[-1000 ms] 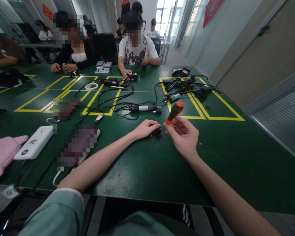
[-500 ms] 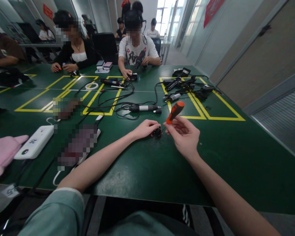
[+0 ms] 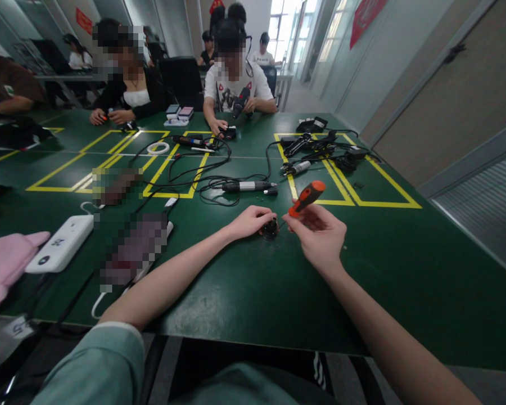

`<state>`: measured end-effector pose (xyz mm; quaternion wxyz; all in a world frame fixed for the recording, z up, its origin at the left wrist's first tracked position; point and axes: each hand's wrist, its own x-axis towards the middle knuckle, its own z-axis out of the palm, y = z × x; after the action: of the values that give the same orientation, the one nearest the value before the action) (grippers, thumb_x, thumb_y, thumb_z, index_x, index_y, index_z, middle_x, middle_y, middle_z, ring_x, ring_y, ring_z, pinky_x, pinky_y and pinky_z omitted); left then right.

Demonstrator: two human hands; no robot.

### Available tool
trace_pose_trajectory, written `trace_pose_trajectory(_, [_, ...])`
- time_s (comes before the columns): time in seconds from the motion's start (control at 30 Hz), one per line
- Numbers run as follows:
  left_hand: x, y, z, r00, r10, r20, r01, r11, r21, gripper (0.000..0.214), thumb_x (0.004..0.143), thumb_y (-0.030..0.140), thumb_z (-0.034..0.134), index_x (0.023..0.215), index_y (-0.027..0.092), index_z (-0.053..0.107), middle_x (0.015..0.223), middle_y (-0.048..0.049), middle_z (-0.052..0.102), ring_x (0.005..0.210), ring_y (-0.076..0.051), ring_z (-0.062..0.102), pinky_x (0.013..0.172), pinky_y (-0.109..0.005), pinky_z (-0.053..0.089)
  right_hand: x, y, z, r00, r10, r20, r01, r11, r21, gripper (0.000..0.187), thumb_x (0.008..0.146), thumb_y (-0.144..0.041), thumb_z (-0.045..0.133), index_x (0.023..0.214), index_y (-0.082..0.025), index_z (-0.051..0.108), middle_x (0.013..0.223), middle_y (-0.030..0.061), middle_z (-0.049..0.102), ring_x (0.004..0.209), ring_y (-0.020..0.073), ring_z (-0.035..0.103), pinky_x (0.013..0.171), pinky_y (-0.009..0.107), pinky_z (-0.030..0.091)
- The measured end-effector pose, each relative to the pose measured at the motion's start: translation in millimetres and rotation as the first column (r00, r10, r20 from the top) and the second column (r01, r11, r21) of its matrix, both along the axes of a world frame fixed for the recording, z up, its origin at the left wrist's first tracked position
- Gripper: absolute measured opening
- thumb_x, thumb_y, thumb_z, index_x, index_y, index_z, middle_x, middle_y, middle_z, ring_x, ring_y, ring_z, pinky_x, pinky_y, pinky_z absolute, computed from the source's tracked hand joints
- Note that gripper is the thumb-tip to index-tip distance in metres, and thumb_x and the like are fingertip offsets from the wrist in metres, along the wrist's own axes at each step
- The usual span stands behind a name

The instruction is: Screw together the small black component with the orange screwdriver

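Observation:
Near the middle of the green table (image 3: 219, 281), my left hand (image 3: 251, 221) grips a small round black part (image 3: 270, 229) that rests on the surface. Its exact kind is too small to make out. My right hand (image 3: 320, 233) holds a screwdriver (image 3: 307, 198) with an orange and black handle, pinched low on the handle. The handle leans up and to the right, while the thin shaft points down and left toward the black part. Whether the tip touches the part I cannot tell.
Beyond my hands lies a grey and black pen-shaped power tool (image 3: 248, 186) with looped cables. Black tools and cables (image 3: 316, 143) crowd the right yellow outlines. A white power strip (image 3: 61, 242) stands left. Across the table, a person (image 3: 238, 84) holds a dark drill-like tool.
The screwdriver handle has tipped further to the right and lower, and my right hand has shifted slightly right. My left hand and the black part have stayed nearly in place.

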<state>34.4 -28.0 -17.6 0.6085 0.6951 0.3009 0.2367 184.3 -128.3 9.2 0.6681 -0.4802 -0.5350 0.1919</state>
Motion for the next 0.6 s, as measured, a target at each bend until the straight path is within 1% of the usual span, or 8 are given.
trace_pose_trajectory(0.1, [0.0, -0.8, 1.5, 1.000, 0.004, -0.002, -0.004, 1.000, 0.010, 0.032, 0.096, 0.036, 0.059, 0.077, 0.012, 0.067, 0.072, -0.0028, 0.068, 0.057, -0.008, 0.055, 0.052, -0.017, 0.047, -1.5, -0.8, 0.1, 0.999, 0.040, -0.031, -0.039, 0.999, 0.004, 0.030, 0.074, -0.028, 0.089, 0.101, -0.021, 0.078, 0.080, 0.0012, 0.079, 0.054, 0.0145, 0.067, 0.054, 0.032, 0.063])
trace_pose_trajectory(0.2, [-0.1, -1.4, 2.9, 1.000, 0.014, -0.025, -0.014, 1.000, 0.018, 0.032, 0.097, 0.034, 0.058, 0.075, 0.012, 0.066, 0.066, -0.0009, 0.064, 0.056, -0.008, 0.053, 0.051, -0.016, 0.046, -2.3, -1.5, 1.4, 0.999, 0.041, -0.001, -0.041, 0.999, -0.014, 0.025, 0.075, -0.033, 0.088, 0.095, -0.021, 0.078, 0.075, 0.0006, 0.077, 0.055, 0.0149, 0.067, 0.054, 0.031, 0.063])
trace_pose_trajectory(0.27, [-0.3, -1.6, 3.4, 1.000, 0.016, -0.026, -0.015, 1.000, 0.019, 0.032, 0.097, 0.034, 0.058, 0.075, 0.012, 0.067, 0.067, -0.0012, 0.065, 0.056, -0.008, 0.053, 0.051, -0.016, 0.046, -2.0, -1.5, 2.5, 0.999, 0.032, 0.024, -0.032, 0.999, -0.017, 0.021, 0.076, -0.034, 0.087, 0.091, -0.021, 0.078, 0.072, -0.0001, 0.075, 0.055, 0.0145, 0.067, 0.054, 0.030, 0.062])
trace_pose_trajectory(0.4, [-0.4, -1.5, 2.9, 1.000, 0.005, -0.014, -0.005, 1.000, 0.015, 0.031, 0.097, 0.034, 0.057, 0.077, 0.012, 0.067, 0.072, -0.0031, 0.069, 0.058, -0.008, 0.055, 0.052, -0.016, 0.047, -1.0, -0.7, 3.9, 0.998, 0.047, 0.036, -0.047, 0.999, -0.010, 0.018, 0.077, -0.033, 0.086, 0.088, -0.022, 0.077, 0.074, -0.0008, 0.073, 0.056, 0.0136, 0.065, 0.054, 0.030, 0.061])
trace_pose_trajectory(0.5, [0.0, -1.2, 1.8, 1.000, 0.002, -0.008, -0.002, 1.000, 0.010, 0.032, 0.098, 0.033, 0.056, 0.077, 0.012, 0.067, 0.072, -0.0037, 0.070, 0.058, -0.008, 0.055, 0.052, -0.016, 0.047, -1.1, -0.1, 3.8, 0.998, 0.055, -0.011, -0.055, 0.998, -0.020, 0.022, 0.073, -0.030, 0.088, 0.090, -0.022, 0.077, 0.072, -0.0012, 0.074, 0.054, 0.0140, 0.066, 0.054, 0.030, 0.062])
trace_pose_trajectory(0.6, [0.3, -0.9, 0.8, 1.000, 0.001, -0.003, -0.001, 1.000, 0.006, 0.031, 0.098, 0.033, 0.056, 0.079, 0.012, 0.068, 0.074, -0.0039, 0.070, 0.059, -0.008, 0.057, 0.052, -0.017, 0.047, -2.0, -0.5, 3.5, 0.996, 0.065, -0.066, -0.066, 0.998, -0.017, 0.030, 0.071, -0.029, 0.090, 0.098, -0.022, 0.077, 0.079, 0.0001, 0.078, 0.053, 0.0137, 0.066, 0.054, 0.030, 0.062])
